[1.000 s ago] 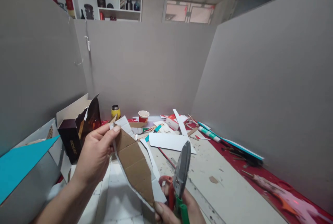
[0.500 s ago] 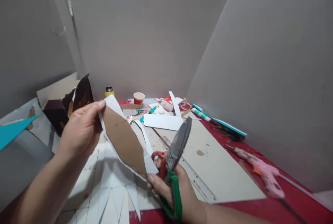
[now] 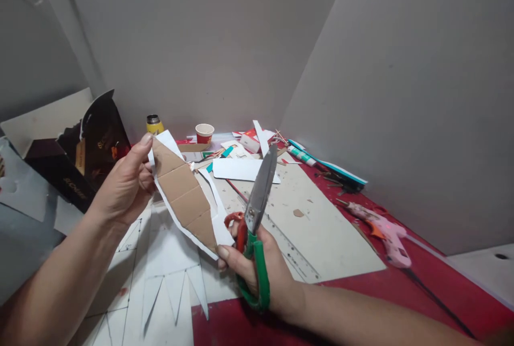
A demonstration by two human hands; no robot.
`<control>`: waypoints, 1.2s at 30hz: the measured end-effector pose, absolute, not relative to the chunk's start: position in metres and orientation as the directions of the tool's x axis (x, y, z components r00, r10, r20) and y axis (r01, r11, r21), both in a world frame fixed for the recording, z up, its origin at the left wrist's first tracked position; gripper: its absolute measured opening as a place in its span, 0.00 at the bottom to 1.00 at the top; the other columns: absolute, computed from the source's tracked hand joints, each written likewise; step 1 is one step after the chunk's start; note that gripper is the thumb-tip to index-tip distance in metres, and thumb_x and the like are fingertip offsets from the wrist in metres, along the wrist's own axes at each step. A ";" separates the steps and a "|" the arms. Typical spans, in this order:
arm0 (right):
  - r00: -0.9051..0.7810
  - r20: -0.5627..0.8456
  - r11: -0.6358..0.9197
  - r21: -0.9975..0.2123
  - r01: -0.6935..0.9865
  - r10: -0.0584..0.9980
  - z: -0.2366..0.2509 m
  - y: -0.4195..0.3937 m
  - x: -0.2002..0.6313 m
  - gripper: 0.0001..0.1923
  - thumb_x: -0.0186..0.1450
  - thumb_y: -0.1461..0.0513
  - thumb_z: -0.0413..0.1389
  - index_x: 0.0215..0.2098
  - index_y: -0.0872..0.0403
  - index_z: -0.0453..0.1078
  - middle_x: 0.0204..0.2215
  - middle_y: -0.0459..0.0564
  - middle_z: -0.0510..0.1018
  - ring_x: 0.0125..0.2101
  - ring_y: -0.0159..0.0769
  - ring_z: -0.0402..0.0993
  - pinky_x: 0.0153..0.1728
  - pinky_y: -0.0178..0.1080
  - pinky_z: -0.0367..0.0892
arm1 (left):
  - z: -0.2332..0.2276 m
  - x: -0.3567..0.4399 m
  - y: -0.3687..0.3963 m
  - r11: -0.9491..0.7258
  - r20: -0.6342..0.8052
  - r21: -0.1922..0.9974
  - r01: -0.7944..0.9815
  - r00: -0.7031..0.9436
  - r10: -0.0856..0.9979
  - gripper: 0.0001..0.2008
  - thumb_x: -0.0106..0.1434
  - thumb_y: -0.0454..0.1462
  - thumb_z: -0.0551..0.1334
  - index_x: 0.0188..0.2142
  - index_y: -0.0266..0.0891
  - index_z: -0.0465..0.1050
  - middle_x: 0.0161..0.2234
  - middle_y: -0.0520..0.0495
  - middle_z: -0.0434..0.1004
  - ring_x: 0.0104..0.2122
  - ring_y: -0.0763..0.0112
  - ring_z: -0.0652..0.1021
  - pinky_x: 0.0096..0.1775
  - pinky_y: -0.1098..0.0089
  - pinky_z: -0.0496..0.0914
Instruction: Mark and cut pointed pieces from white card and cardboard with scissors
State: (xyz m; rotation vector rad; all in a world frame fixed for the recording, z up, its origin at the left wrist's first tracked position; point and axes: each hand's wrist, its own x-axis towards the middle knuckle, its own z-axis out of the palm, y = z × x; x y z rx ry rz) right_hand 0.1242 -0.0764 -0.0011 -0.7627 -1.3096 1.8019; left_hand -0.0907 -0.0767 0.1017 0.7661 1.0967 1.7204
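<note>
A brown cardboard piece (image 3: 185, 194) with crease lines across it and a white paper border is held up, tilted, between both hands. My left hand (image 3: 127, 184) pinches its upper left end between thumb and fingers. At the lower right end, the thumb and fingers of my right hand (image 3: 265, 265) grip the piece. That same hand also carries scissors (image 3: 259, 196) with one red and one green handle, their blades closed together and pointing up. Below lies a white paper sheet (image 3: 168, 249) cut into pointed strips at its near edge.
A pink glue gun (image 3: 395, 236) lies on the red table (image 3: 345, 303) at right. A clear ruler (image 3: 293, 249) rests on the pale board (image 3: 333, 239). Behind are a paper cup (image 3: 204, 133), a yellow bottle (image 3: 153, 124) and scraps. A dark box (image 3: 68, 164) stands at left.
The view has shifted, so things sit higher and further left. The cardboard piece has tilted and its crease lines show clearly. Both hands keep their hold.
</note>
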 end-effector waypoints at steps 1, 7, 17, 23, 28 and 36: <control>-0.516 -0.026 -0.175 -0.954 -0.243 0.856 0.000 -0.076 0.124 0.22 0.55 0.58 0.68 0.37 0.51 0.59 0.31 0.38 0.64 0.22 0.24 0.74 0.26 0.31 0.73 | 0.101 -0.089 -0.077 -0.157 0.016 0.917 -0.366 -0.362 0.932 0.14 0.55 0.47 0.71 0.30 0.39 0.77 0.18 0.60 0.71 0.13 0.85 0.65 0.18 0.84 0.63; -0.461 0.028 -0.127 -0.945 -0.302 0.887 0.010 -0.067 0.125 0.22 0.56 0.59 0.67 0.38 0.50 0.58 0.30 0.38 0.65 0.23 0.25 0.73 0.27 0.32 0.73 | 0.085 -0.069 -0.082 0.138 -0.170 0.955 -0.263 -0.105 0.980 0.15 0.52 0.46 0.73 0.33 0.37 0.80 0.21 0.52 0.77 0.19 0.75 0.75 0.21 0.77 0.70; -0.448 0.005 -0.178 -0.914 -0.364 0.894 0.024 -0.062 0.126 0.27 0.51 0.56 0.70 0.37 0.50 0.57 0.29 0.37 0.68 0.22 0.25 0.72 0.26 0.32 0.73 | 0.071 -0.041 -0.092 0.252 -0.242 0.964 -0.085 0.119 0.963 0.09 0.59 0.39 0.70 0.40 0.40 0.82 0.31 0.45 0.85 0.28 0.70 0.82 0.29 0.76 0.72; -0.435 0.014 -0.156 -0.924 -0.351 0.900 0.025 -0.062 0.127 0.26 0.51 0.56 0.71 0.36 0.50 0.58 0.29 0.36 0.65 0.22 0.25 0.72 0.27 0.33 0.73 | 0.069 -0.037 -0.094 0.195 -0.191 0.979 -0.053 0.069 0.979 0.07 0.60 0.38 0.69 0.38 0.41 0.83 0.30 0.47 0.85 0.28 0.71 0.81 0.30 0.76 0.73; -0.465 0.088 -0.137 -0.893 -0.429 0.881 0.022 -0.061 0.131 0.21 0.58 0.53 0.66 0.36 0.51 0.59 0.28 0.39 0.68 0.23 0.26 0.71 0.26 0.32 0.70 | 0.081 -0.043 -0.097 0.093 -0.095 0.993 -0.066 -0.029 0.995 0.02 0.58 0.36 0.70 0.32 0.41 0.82 0.29 0.51 0.82 0.27 0.73 0.78 0.29 0.77 0.73; -0.623 0.082 -0.135 -0.947 -0.293 0.778 -0.004 -0.065 0.132 0.21 0.64 0.44 0.58 0.38 0.51 0.60 0.22 0.38 0.63 0.19 0.25 0.59 0.19 0.29 0.61 | 0.114 -0.063 -0.110 -0.130 0.103 0.989 -0.076 -0.288 0.952 0.05 0.53 0.36 0.73 0.30 0.38 0.81 0.29 0.49 0.82 0.27 0.72 0.77 0.27 0.75 0.73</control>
